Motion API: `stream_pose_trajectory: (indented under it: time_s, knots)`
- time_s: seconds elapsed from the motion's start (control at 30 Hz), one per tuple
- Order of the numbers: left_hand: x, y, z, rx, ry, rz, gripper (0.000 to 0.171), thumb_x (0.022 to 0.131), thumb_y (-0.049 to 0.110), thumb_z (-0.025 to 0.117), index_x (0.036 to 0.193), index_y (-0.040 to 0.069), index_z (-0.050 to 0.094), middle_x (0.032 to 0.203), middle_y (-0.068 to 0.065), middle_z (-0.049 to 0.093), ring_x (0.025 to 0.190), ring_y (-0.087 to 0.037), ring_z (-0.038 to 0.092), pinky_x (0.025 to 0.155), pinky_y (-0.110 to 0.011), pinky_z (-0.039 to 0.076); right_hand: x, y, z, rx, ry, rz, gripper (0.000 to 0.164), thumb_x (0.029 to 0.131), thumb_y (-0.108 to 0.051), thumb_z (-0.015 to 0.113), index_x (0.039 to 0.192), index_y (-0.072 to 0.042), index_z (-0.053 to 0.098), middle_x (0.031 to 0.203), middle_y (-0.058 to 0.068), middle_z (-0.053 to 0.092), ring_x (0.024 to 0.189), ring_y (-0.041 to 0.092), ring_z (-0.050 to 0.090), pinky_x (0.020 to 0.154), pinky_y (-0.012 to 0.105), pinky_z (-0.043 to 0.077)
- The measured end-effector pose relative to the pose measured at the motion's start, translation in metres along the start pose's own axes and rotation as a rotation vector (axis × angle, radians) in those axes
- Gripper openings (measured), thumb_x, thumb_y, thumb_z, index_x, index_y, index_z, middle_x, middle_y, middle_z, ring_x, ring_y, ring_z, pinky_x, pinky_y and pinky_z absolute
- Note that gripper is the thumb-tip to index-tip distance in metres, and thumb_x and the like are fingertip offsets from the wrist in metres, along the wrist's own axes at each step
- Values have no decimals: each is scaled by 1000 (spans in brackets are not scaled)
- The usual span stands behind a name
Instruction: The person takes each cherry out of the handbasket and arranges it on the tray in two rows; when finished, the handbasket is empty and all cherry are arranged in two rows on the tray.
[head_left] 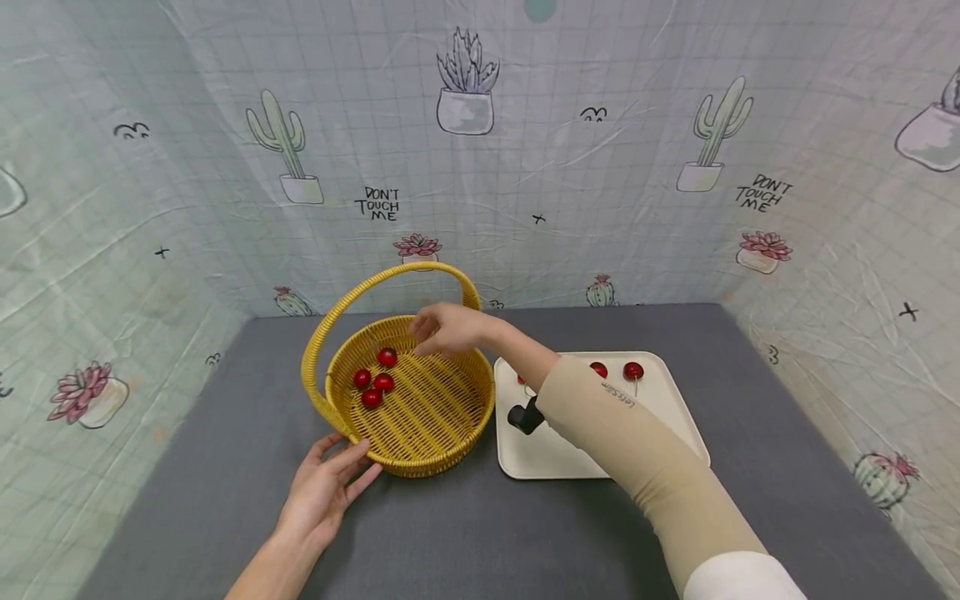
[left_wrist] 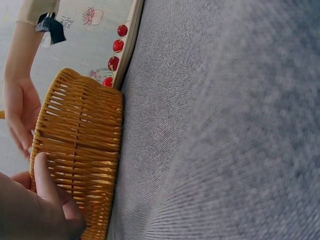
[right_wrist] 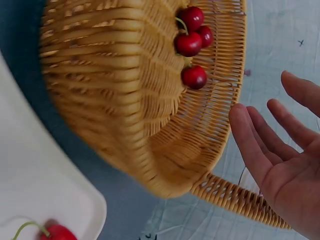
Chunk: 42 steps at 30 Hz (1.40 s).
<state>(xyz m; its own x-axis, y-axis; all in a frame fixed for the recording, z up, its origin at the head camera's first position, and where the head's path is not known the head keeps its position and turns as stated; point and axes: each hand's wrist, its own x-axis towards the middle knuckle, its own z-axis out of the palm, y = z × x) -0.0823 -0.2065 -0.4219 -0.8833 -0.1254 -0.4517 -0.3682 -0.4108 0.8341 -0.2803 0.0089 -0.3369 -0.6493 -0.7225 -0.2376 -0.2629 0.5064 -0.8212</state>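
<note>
A round yellow wicker basket (head_left: 420,417) with a tall arched handle (head_left: 390,271) stands left of centre on the table. Several red cherries (head_left: 383,382) lie together inside it, toward its left side. My left hand (head_left: 324,483) holds the near left part of the rim; in the left wrist view, the thumb (left_wrist: 46,182) lies against the outer weave. Over the far right part of the basket hovers my right hand (head_left: 450,327), fingers relaxed and apart, nothing in them. In the right wrist view that hand (right_wrist: 290,155) shows an empty palm.
To the right of the basket lies a white rectangular tray (head_left: 675,425) with cherries (head_left: 633,371) near its far edge. My right forearm crosses over it and hides part of it. A cactus-printed cloth (head_left: 525,183) surrounds the grey tabletop (head_left: 450,533) at the back and sides.
</note>
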Motion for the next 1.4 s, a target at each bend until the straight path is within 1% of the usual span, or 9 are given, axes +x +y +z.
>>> stream_pose_trajectory:
  time_s: [0.37, 0.7, 0.8, 0.87, 1.0, 1.07, 1.17, 1.3, 1.4]
  knots:
    - [1, -3, 0, 13, 0, -12, 60, 104, 9, 63, 145, 14, 19, 131, -9, 49, 114, -18, 61, 101, -35, 55, 33, -6, 4, 51, -19, 18, 40, 104, -15, 65, 140, 1, 56, 139, 19, 58, 121, 34, 60, 93, 44, 58]
    - [2, -2, 1, 25, 6, -9, 55, 102, 11, 67, 137, 17, 25, 126, -7, 55, 109, -16, 63, 100, -35, 55, 56, 9, 17, 205, 91, 124, 42, 103, -11, 65, 141, 3, 55, 139, 20, 54, 125, 38, 56, 101, 50, 54]
    - [2, -2, 1, 25, 7, -14, 55, 102, 11, 67, 137, 17, 26, 125, -7, 55, 108, -16, 63, 100, -35, 55, 61, 11, 24, 212, 119, 145, 41, 102, -10, 66, 140, 2, 57, 125, 14, 59, 113, 29, 61, 100, 49, 55]
    - [2, -1, 1, 29, 7, -13, 56, 102, 11, 67, 138, 17, 24, 127, -8, 54, 109, -17, 63, 100, -35, 55, 66, 12, 30, 233, 120, 161, 42, 102, -10, 66, 141, 2, 55, 102, 8, 60, 86, 21, 59, 90, 43, 57]
    - [2, 0, 0, 30, 8, -10, 58, 104, 11, 65, 141, 16, 22, 129, -9, 52, 111, -17, 62, 100, -35, 55, 76, 15, 40, 283, 106, 195, 44, 103, -8, 65, 144, 1, 52, 72, -1, 41, 61, 12, 34, 69, 38, 41]
    - [1, 0, 0, 25, 7, -11, 57, 104, 11, 64, 142, 16, 21, 128, -8, 52, 111, -17, 61, 100, -35, 55, 80, 17, 43, 281, 101, 206, 45, 102, -8, 65, 144, 0, 52, 73, 0, 40, 62, 13, 35, 70, 38, 45]
    - [1, 0, 0, 17, 5, -17, 55, 104, 10, 63, 141, 16, 22, 127, -7, 53, 110, -17, 62, 100, -35, 56, 83, 19, 48, 240, 111, 213, 43, 101, -10, 67, 143, -3, 55, 91, 2, 55, 79, 16, 53, 84, 40, 58]
    - [1, 0, 1, 21, 4, -18, 56, 104, 10, 63, 141, 16, 21, 127, -7, 52, 110, -16, 61, 100, -35, 55, 91, 26, 54, 197, 125, 217, 40, 99, -10, 69, 138, -7, 60, 118, 6, 62, 93, 19, 59, 82, 37, 60]
    - [2, 0, 1, 23, 0, -19, 59, 104, 11, 64, 143, 16, 20, 128, -8, 50, 109, -17, 61, 101, -35, 55, 93, 28, 59, 186, 136, 207, 39, 99, -6, 69, 137, -6, 61, 118, 8, 64, 93, 20, 60, 80, 38, 59]
